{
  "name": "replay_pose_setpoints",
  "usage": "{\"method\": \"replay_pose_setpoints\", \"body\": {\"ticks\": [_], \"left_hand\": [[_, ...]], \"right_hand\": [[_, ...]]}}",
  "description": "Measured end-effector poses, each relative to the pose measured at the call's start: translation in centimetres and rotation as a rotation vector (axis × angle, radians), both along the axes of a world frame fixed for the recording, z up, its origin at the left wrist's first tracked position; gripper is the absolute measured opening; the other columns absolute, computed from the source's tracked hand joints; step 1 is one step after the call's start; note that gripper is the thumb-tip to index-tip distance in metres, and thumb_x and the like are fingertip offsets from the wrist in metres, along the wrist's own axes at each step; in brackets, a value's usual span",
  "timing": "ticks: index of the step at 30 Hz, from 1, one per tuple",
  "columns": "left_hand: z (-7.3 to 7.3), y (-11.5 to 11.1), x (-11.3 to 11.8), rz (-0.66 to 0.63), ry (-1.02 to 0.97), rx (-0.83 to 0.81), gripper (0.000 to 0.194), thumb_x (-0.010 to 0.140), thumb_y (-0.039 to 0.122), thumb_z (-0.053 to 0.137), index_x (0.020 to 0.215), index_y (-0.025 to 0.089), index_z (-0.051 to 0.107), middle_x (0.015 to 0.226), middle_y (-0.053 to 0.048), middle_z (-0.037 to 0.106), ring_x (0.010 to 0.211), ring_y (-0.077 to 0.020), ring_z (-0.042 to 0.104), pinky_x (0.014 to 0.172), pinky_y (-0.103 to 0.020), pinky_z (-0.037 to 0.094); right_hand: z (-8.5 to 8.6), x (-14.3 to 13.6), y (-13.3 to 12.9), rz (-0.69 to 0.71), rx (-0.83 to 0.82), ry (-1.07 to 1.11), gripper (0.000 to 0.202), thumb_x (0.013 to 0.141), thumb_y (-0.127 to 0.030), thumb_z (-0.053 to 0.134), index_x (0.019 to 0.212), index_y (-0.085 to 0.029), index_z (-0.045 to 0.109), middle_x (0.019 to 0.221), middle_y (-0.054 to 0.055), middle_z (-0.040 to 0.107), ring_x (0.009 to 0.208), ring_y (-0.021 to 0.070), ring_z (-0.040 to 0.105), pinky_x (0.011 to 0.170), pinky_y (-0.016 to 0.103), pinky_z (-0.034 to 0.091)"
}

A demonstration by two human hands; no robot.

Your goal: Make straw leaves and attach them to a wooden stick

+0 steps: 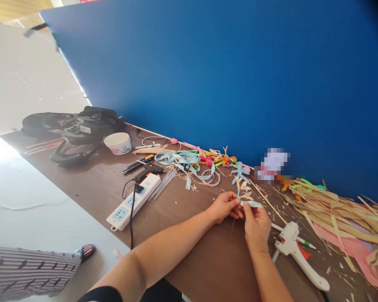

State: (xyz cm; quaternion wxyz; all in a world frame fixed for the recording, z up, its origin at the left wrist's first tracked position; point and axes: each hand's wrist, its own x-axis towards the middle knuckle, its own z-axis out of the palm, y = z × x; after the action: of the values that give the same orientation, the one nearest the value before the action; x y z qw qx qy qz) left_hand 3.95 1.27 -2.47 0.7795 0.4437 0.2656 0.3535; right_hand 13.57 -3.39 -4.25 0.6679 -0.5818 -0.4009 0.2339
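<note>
My left hand (224, 207) pinches a thin stem (238, 188) between thumb and fingers. Its upper part looks wrapped in pale blue, and its thin lower end points down below my fingers. The end of a light blue ribbon (252, 204) is gripped by my right hand (258, 222), close against the stem. Just beyond my fingers are cream leaf-like pieces (246, 195) and a fuzzy blue figure-like piece (240, 173); whether they join the stem I cannot tell. To the right of my right hand lies a white glue gun (294, 243).
A white power strip (134, 203), a black glue gun (148, 171), tangled blue ribbon (173, 157) and a white paper bowl (117, 143) lie left. Dried straw strips (340, 214) spread right. A blue partition (208, 75) borders the table; another person's striped trouser leg (31, 270) shows lower left.
</note>
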Motion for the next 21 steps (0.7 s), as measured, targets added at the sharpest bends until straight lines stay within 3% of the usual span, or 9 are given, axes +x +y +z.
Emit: {"method": "replay_pose_setpoints", "body": {"ticks": [13, 17, 21], "left_hand": [[-0.2, -0.2, 0.3, 0.063, 0.019, -0.014, 0.035, 0.061, 0.043, 0.061, 0.072, 0.015, 0.042, 0.062, 0.002, 0.051, 0.054, -0.0088, 0.055, 0.042, -0.017, 0.043], [0.1, -0.4, 0.3, 0.081, 0.012, -0.025, 0.036, 0.06, 0.043, 0.062, 0.071, 0.015, 0.043, 0.06, 0.003, 0.05, 0.051, -0.008, 0.053, 0.042, -0.017, 0.043], [0.5, -0.7, 0.2, 0.113, -0.024, -0.047, 0.037, 0.059, 0.043, 0.064, 0.07, 0.014, 0.044, 0.058, 0.004, 0.048, 0.051, -0.0066, 0.049, 0.043, -0.019, 0.045]], "right_hand": [[0.3, -0.3, -0.1, 0.013, -0.018, 0.034, 0.02, 0.071, -0.037, 0.057, 0.072, -0.017, 0.054, 0.061, 0.002, 0.06, 0.056, 0.015, 0.055, 0.057, 0.028, 0.045], [1.1, -0.4, -0.8, 0.031, 0.012, -0.214, 0.016, 0.076, -0.034, 0.052, 0.077, -0.018, 0.055, 0.07, 0.004, 0.06, 0.064, 0.0166, 0.055, 0.064, 0.03, 0.044], [2.3, -0.5, -1.5, 0.077, 0.154, -0.581, 0.009, 0.079, -0.023, 0.047, 0.078, -0.019, 0.056, 0.079, 0.006, 0.057, 0.077, 0.0179, 0.053, 0.074, 0.033, 0.042]]}}
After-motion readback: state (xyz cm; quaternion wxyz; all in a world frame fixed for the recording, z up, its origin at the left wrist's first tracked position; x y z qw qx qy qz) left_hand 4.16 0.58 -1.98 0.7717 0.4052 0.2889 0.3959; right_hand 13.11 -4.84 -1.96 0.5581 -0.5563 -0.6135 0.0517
